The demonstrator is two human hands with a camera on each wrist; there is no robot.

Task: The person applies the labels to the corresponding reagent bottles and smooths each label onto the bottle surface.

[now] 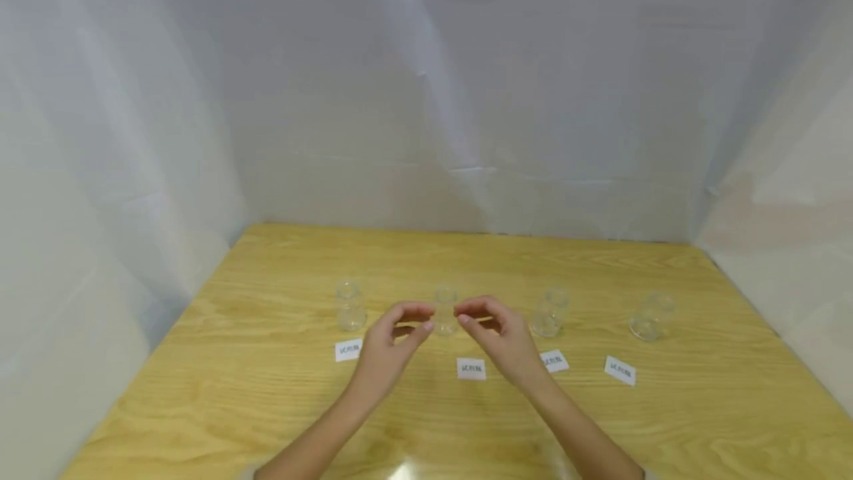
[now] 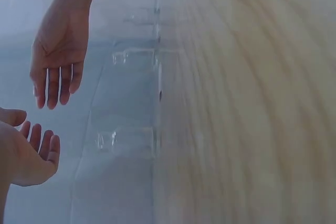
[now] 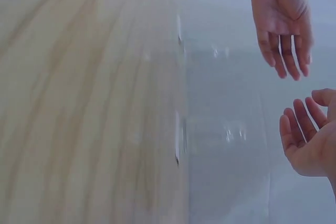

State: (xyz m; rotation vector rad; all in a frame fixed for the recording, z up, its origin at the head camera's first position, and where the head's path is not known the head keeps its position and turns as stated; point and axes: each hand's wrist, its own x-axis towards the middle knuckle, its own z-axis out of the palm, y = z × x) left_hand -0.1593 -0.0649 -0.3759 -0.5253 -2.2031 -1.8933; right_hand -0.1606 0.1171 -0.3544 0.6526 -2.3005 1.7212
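Note:
My left hand (image 1: 386, 339) and right hand (image 1: 508, 339) face each other with bent, loose fingers, a gap between their fingertips. Neither holds anything. Between them in the head view shows a small clear glass bottle (image 1: 445, 308), with a narrower neck. Both wrist views show the hands raised above the tabletop, apart from the glassware. Another clear bottle (image 1: 350, 308) stands left of my left hand. To the right of my right hand is a similar bottle (image 1: 550, 314), and farther right one more (image 1: 653, 315).
White cards with dark handwriting lie in front of the bottles: a left card (image 1: 348, 350), a middle card (image 1: 471, 369), one partly behind my right wrist (image 1: 556, 361), and a tilted right card (image 1: 620, 370). The wooden table (image 1: 266, 391) is bordered by pale sheeting (image 1: 333, 95).

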